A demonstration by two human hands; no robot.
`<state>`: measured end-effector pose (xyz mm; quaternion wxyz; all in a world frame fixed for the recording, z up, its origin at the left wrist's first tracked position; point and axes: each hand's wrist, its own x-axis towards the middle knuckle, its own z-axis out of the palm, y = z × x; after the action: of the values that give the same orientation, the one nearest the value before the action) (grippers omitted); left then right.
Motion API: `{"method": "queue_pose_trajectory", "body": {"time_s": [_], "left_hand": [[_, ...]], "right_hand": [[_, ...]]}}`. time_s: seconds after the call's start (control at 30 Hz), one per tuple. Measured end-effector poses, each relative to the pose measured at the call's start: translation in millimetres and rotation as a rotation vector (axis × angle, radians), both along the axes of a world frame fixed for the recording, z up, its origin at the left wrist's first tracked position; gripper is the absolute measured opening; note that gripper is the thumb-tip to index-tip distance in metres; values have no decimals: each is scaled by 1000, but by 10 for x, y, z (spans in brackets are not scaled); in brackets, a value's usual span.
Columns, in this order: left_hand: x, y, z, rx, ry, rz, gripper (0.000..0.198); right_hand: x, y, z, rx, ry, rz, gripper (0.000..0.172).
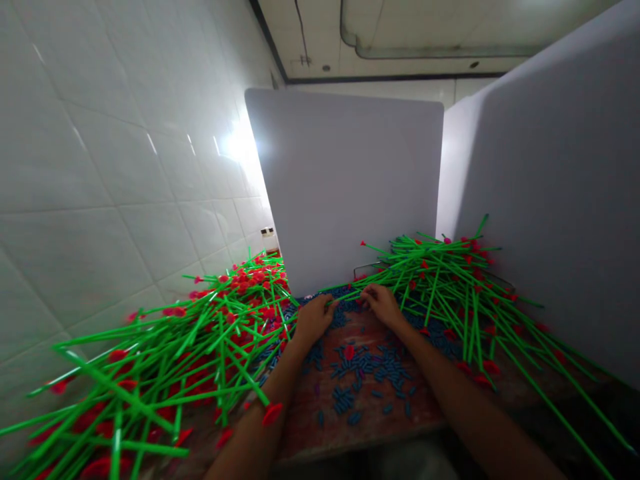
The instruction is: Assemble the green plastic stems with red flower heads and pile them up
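Over the middle of the table, my left hand (315,317) has its fingers pinched on a thin green stick (347,297) that runs toward my right hand. Close to it, my right hand (383,304) is closed, fingertips together at the stick's far end, where a bit of red shows. What exactly those fingertips hold is too small to make out. Below the hands, small blue pellet-like pieces (370,363) lie scattered, with one red cup-shaped tip (349,351) among them.
A large heap of green sticks with red tips (200,353) lies left, partly over my left forearm. Another heap (445,280) stands right. Pale upright panels (350,187) rise behind and at right (555,200). A tiled wall (100,167) borders the left; the worn tabletop (320,433) ends near me.
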<state>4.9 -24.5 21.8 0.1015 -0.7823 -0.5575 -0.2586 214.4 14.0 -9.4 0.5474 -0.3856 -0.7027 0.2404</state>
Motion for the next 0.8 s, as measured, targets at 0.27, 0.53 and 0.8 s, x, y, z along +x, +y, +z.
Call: {"method": "queue_pose_trajectory", "body": {"time_s": [0.27,0.53,0.8], "left_hand": [[-4,16,-5,36,-3,-21,32],[1,-13,20,42,-16,-15,32],[-25,-10,34,33,19,-28,33]], "right_hand": [[67,0,68,-32,188,69,21],[82,20,69,-35,188,88,21],[79,-33,102,37,39,34,16]]}}
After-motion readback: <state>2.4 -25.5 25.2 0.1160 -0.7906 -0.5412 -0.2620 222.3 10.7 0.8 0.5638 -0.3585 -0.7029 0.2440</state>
